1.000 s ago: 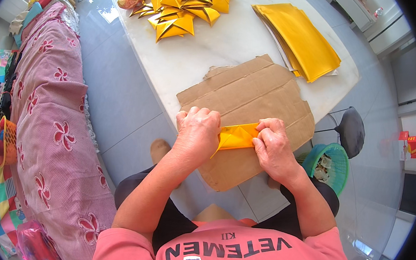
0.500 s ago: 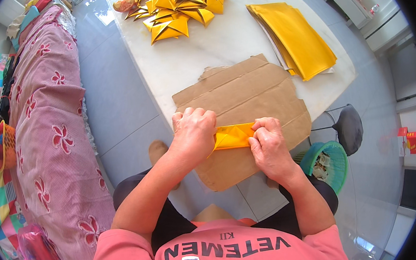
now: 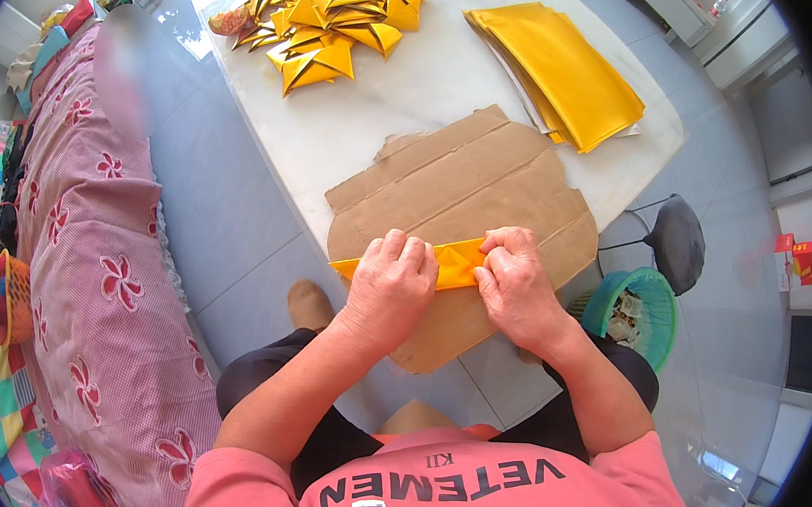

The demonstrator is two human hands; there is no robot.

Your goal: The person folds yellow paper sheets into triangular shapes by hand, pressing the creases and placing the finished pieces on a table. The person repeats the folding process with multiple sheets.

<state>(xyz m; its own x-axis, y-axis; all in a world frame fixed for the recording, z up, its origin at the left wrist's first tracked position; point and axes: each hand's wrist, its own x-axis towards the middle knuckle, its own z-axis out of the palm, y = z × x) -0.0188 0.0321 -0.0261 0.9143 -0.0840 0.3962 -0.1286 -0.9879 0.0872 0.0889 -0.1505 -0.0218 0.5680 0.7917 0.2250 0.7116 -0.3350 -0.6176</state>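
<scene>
Both my hands work on one strip of folded gold paper above a brown cardboard sheet. My left hand is closed on the strip left of its middle, and a flat pointed end sticks out past it. My right hand pinches the right end between thumb and curled fingers. Slanting creases cross the part between the hands. Farther off on the table lies a heap of folded gold paper pieces. A stack of flat gold paper sheets rests at the table's right side.
The cardboard overhangs the near edge of the white marble-look table. A green basket with scraps stands by my right knee, near a dark round stool seat. A pink flowered cover runs along the left.
My left hand has shifted a little down along the strip toward the right hand. The strip's left end now shows beyond it. My right hand keeps its pinch.
</scene>
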